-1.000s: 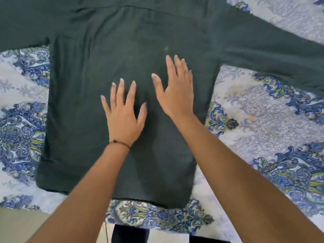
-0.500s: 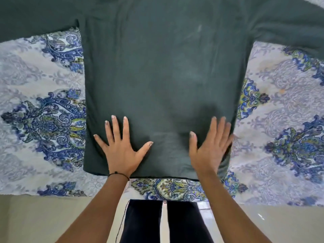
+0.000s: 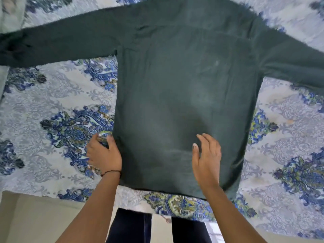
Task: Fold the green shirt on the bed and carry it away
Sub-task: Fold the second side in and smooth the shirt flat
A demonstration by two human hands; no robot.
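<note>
While one green shirt (image 3: 184, 93) lies flat, left hand (image 3: 104, 155) grips its edge; right hand (image 3: 206, 162) loosely spread.

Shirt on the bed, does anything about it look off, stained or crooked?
One small pale smudge marks the shirt right of centre in its upper part, lighter than the green cloth around it. Otherwise it lies flat, sleeves spread, nothing askew.

The middle of the frame is taken up by the flat green shirt (image 3: 184, 102), its sleeves stretched across the upper left and upper right. Bare bedspread (image 3: 43, 111) is left at centre left and lower right. The shirt's lower left edge is blocked by the left hand (image 3: 103, 155), its lower middle by the right hand (image 3: 206, 160).
</note>
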